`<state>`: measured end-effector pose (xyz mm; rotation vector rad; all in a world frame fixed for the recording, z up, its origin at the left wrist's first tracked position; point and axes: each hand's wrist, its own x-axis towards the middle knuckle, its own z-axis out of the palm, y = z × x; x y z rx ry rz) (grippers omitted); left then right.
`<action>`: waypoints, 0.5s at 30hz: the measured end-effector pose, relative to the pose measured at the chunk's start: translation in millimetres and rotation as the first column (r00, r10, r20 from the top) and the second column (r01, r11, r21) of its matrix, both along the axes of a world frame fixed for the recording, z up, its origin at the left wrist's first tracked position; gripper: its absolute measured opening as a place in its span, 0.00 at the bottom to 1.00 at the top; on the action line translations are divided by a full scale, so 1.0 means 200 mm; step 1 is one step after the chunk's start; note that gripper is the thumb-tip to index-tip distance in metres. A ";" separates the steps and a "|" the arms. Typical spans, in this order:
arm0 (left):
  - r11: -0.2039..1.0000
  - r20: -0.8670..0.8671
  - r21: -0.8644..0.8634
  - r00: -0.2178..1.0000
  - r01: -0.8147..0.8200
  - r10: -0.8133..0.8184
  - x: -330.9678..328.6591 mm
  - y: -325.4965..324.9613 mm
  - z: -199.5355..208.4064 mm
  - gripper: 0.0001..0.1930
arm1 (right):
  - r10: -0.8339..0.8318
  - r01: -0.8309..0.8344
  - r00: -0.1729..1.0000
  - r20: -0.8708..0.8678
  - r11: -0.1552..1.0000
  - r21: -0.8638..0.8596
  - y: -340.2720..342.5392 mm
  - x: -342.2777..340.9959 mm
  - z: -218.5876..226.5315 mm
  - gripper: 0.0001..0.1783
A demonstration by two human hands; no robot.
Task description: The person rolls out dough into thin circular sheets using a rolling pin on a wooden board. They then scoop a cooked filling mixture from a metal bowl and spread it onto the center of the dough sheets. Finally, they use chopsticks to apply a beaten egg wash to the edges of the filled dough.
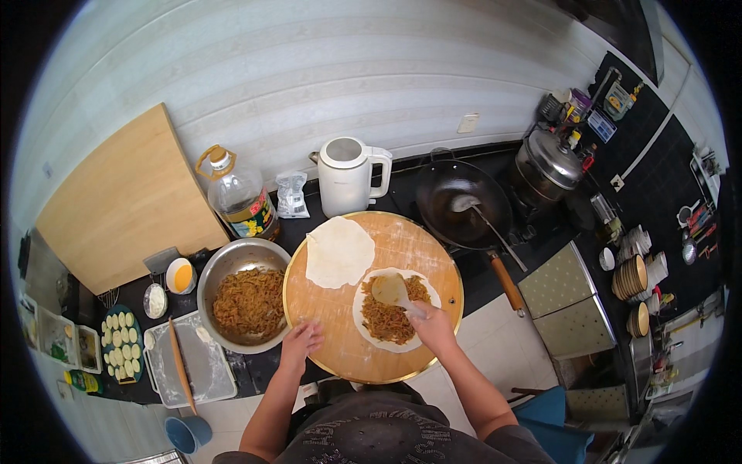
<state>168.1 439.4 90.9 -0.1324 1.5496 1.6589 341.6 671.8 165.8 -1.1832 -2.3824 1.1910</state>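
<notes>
My right hand [434, 328] grips the handle of a pale rice paddle [390, 290]. The paddle's broad head lies on brown shredded filling [386, 319], which is spread over a round sheet of dough [396, 346]. My left hand [303, 340] holds nothing. It hovers at the left edge of the round wooden board [332, 309], fingers loosely apart, beside a steel bowl [207, 286] of the same filling. Behind the filled sheet lies a second, bare dough sheet [340, 252], its near right edge close to the filled one.
A white kettle [344, 182] and an oil jug [239, 193] stand behind the board. A wok [456, 193] with a ladle sits on the stove, near a lidded pot [549, 158]. At left are a floured tray [205, 371], a rolling pin [179, 359] and a plate of dough pieces [139, 375].
</notes>
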 end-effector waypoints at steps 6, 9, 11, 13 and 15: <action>0.999 -0.014 0.045 1.000 0.014 -0.013 -0.01 0.00 0.00 0.14 | 0.016 -0.024 0.999 -0.029 0.956 -0.294 0.05 0.12 -0.11 0.20; 1.000 -0.005 -0.003 1.000 0.008 -0.008 0.00 0.03 0.01 0.14 | -0.052 0.004 0.990 -0.131 0.940 -0.342 0.10 0.08 -0.16 0.16; 1.000 -0.007 0.009 1.000 0.017 -0.017 0.01 0.04 -0.01 0.14 | -0.120 0.064 0.982 -0.145 0.937 -0.343 0.15 0.06 -0.23 0.15; 0.999 -0.012 0.018 0.999 0.032 -0.031 0.00 0.04 0.00 0.14 | -0.174 0.102 0.970 -0.170 0.925 -0.365 0.18 0.07 -0.26 0.15; 0.999 -0.004 0.024 0.999 0.047 -0.047 0.00 0.02 0.01 0.15 | -0.210 0.118 0.959 -0.189 0.906 -0.407 0.17 0.09 -0.21 0.15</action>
